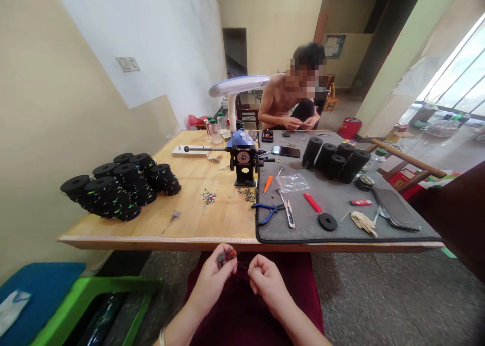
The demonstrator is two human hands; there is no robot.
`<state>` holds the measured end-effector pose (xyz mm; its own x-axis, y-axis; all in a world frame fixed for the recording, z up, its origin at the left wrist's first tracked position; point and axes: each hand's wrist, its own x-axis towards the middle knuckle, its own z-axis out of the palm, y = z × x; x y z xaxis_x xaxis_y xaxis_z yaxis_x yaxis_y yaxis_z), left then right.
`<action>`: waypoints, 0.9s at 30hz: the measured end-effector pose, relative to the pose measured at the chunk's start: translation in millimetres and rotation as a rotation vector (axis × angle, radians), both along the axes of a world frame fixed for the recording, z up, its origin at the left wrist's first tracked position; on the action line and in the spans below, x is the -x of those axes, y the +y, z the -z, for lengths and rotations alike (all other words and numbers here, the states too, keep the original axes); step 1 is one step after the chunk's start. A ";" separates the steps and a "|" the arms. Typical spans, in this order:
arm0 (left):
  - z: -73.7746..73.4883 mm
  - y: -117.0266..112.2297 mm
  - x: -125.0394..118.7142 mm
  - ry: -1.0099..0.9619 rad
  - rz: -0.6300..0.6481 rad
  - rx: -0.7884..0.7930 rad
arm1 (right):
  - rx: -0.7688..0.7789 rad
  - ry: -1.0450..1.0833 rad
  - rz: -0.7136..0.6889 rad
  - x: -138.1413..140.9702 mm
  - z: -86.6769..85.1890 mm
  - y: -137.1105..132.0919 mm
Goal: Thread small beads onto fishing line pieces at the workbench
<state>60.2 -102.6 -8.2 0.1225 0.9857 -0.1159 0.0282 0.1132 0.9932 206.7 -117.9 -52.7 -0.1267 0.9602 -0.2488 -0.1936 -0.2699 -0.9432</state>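
Observation:
Just below the table's front edge, my left hand (216,271) pinches a small bundle (223,257) of grey and orange bits, partly hidden by the fingers. Close to its right, my right hand (267,280) is closed in a pinch, fingertips pressed together. Fine strands seem to run between both hands, but what the right fingers grip is too small to name. Both hands hover over my dark red clothing (250,305). Nearest on the table lie blue-handled pliers (270,212), thread snips (290,213) and a small feathery tuft (174,215).
Black foam spools (127,177) stand stacked at left, more black spools (335,159) at back right. A black clamp device (243,164) and lamp (238,86) rise mid-table. Beads (208,198) lie loose. A grey mat (303,194) covers the right side. Another person (284,101) sits opposite.

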 end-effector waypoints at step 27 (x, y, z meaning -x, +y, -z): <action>-9.6 105.5 47.0 0.729 -0.349 -0.566 | 0.045 0.262 0.102 -8.5 16.4 11.2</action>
<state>13.2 2.9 1.5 -0.1000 0.8863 0.4523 0.7104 -0.2546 0.6561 215.2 -106.6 -69.1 -0.0953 0.9602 -0.2626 -0.4575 -0.2765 -0.8451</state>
